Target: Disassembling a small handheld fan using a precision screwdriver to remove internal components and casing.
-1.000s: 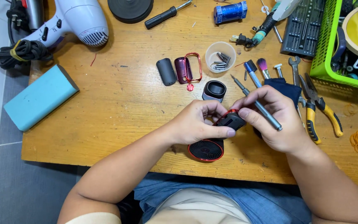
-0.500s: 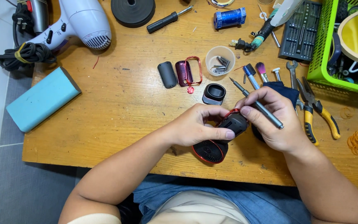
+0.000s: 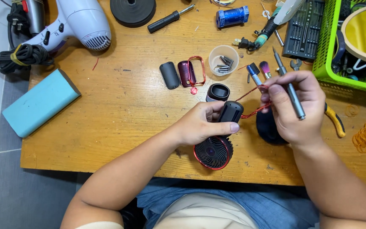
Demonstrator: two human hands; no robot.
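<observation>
The black handle of a small handheld fan (image 3: 227,127) is being gripped by the closed left hand (image 3: 204,125) near the worktop's (image 3: 119,114) front edge, its red-rimmed head being kept low, apparently for steadiness. A slim screwdriver (image 3: 289,87) and red wire (image 3: 255,111) are being pinched in the closed right hand (image 3: 295,106), just beside the fan, while loose parts are being kept in a small clear cup (image 3: 223,59) toward the back edge, seemingly for safekeeping.

**A worn wooden bench over grey tile**

A light-brown wooden tabletop (image 3: 106,127) with visible grain, small dark marks and scratches fills most of the view. Its near edge runs across the lower part of the view, its left edge down the left side. Beyond that left edge lies a grey tiled floor (image 3: 0,186) with pale grout lines. Even, soft light falls across the wood, casting only faint shadows.
</observation>
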